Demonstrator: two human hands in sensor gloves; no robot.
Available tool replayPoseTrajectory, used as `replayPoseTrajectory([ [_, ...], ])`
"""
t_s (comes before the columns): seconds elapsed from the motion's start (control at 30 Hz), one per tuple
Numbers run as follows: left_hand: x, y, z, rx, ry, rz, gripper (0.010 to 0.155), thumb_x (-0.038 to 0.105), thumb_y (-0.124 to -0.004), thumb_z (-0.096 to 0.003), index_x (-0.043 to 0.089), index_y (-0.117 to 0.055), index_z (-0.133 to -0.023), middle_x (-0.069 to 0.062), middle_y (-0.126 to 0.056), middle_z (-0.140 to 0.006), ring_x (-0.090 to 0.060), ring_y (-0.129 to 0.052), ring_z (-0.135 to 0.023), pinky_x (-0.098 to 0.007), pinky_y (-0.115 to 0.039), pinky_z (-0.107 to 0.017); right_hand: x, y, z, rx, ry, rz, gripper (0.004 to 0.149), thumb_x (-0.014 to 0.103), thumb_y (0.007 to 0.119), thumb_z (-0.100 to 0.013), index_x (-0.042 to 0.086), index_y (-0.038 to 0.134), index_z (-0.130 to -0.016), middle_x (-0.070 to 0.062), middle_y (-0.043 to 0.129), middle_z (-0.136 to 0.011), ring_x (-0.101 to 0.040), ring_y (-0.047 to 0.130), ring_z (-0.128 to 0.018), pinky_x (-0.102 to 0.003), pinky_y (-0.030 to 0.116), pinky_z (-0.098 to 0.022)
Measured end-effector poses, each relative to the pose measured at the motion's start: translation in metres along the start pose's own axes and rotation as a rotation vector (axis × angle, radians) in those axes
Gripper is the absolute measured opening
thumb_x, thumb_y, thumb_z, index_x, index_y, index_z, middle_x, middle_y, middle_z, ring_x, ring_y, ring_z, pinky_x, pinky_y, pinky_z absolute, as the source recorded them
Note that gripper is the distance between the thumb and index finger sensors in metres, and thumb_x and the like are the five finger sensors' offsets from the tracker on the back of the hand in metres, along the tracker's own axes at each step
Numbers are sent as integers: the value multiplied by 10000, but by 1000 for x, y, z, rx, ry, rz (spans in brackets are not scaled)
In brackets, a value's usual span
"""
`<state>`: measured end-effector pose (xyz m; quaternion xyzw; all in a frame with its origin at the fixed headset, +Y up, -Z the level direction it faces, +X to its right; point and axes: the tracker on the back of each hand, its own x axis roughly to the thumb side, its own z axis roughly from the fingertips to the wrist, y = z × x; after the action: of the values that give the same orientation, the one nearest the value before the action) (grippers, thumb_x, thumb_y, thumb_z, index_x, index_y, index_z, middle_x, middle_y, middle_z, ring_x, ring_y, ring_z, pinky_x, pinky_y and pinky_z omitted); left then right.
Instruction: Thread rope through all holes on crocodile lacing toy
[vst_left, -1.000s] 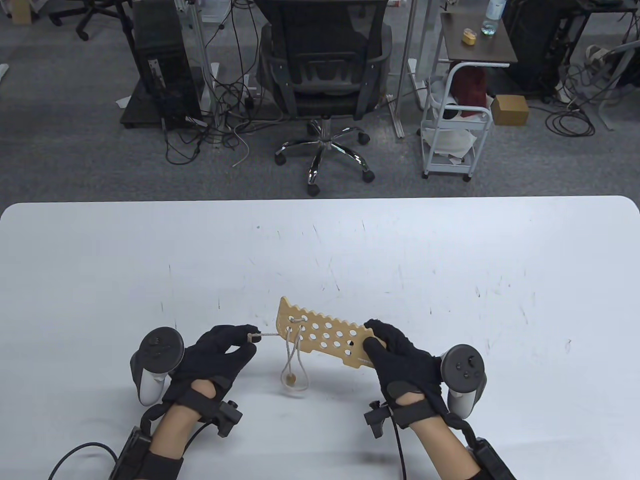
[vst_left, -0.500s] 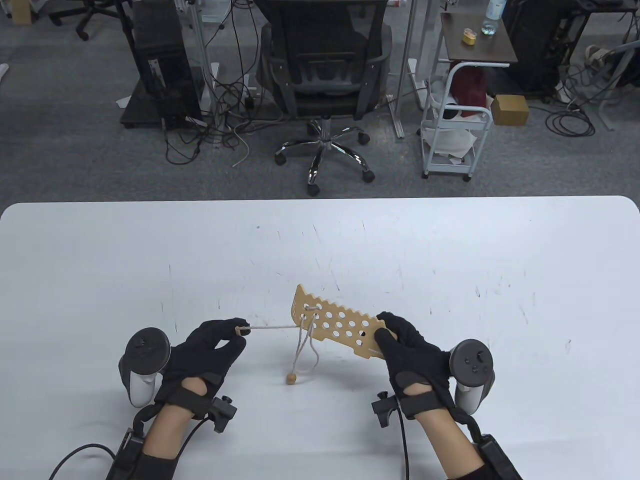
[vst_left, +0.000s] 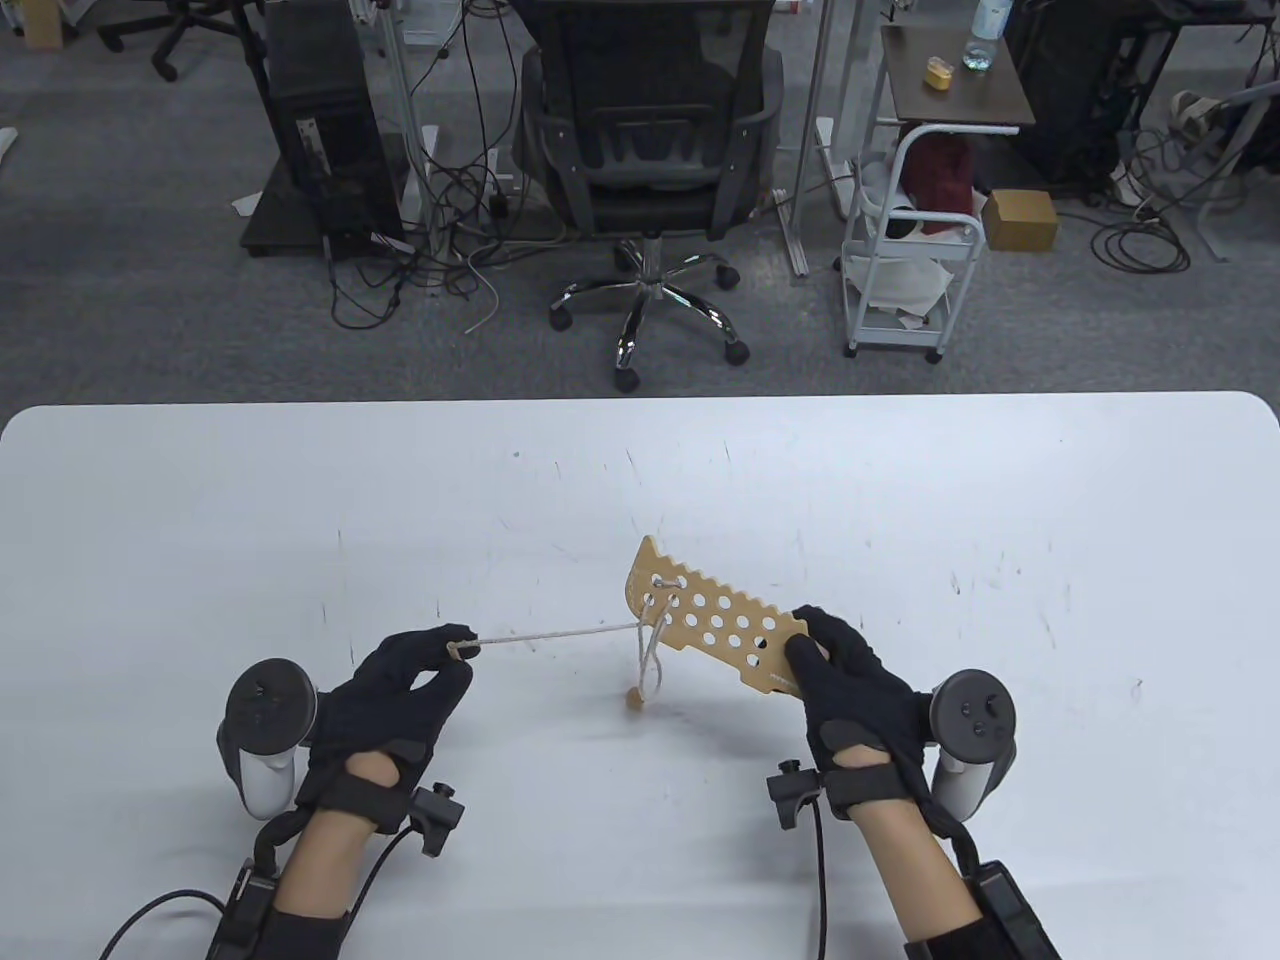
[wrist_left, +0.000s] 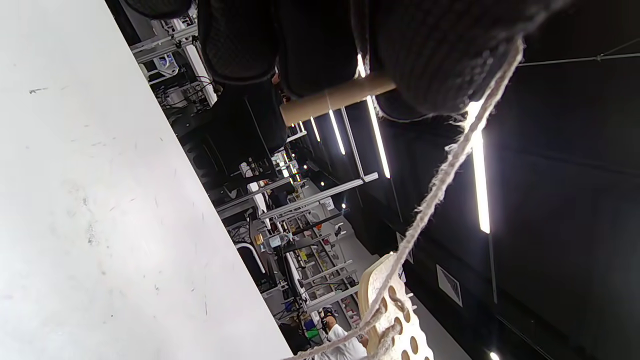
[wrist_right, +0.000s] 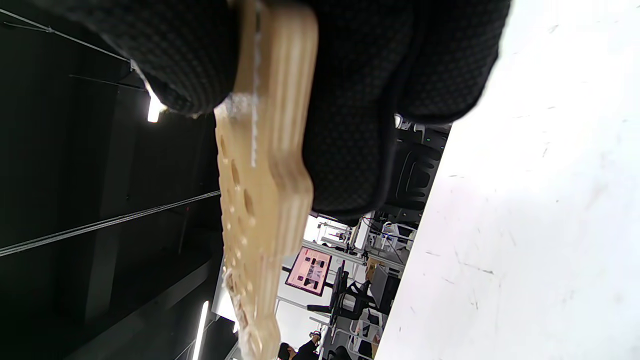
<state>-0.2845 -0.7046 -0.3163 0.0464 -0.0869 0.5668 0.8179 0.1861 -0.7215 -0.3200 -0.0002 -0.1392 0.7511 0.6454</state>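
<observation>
The wooden crocodile lacing toy (vst_left: 712, 622) is held tilted above the table, its holed body running from upper left to lower right. My right hand (vst_left: 838, 672) grips its near end (wrist_right: 260, 150) between thumb and fingers. A pale rope (vst_left: 560, 635) runs taut from the toy's far-end holes leftward to my left hand (vst_left: 430, 665), which pinches the rope's wooden tip (wrist_left: 335, 97). Rope loops hang below the toy, ending in a small wooden bead (vst_left: 634, 702) near the tabletop. In the left wrist view the rope (wrist_left: 440, 185) stretches down to the toy (wrist_left: 395, 310).
The white table (vst_left: 900, 500) spreads wide around both hands. Beyond its far edge stand an office chair (vst_left: 650, 150), a white cart (vst_left: 915, 250) and floor cables.
My hands have drawn apart: the right carried the toy right and farther away, the left pulled the rope tip left. The rope is longer and tauter, and the hanging loops are shorter.
</observation>
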Motion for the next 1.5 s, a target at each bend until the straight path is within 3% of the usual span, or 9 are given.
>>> replayPoseTrajectory([
  [1.5, 13, 48, 12, 192, -67, 157, 451, 496, -849, -424, 481, -831, -875, 59, -816, -888, -286, -736, -946, -558, -523, -775, -30, -44, -27, -169, 142, 41, 479, 356, 835, -457, 107, 788, -863, -50, 1030, -688, -242, 1105, -486, -426, 834, -466],
])
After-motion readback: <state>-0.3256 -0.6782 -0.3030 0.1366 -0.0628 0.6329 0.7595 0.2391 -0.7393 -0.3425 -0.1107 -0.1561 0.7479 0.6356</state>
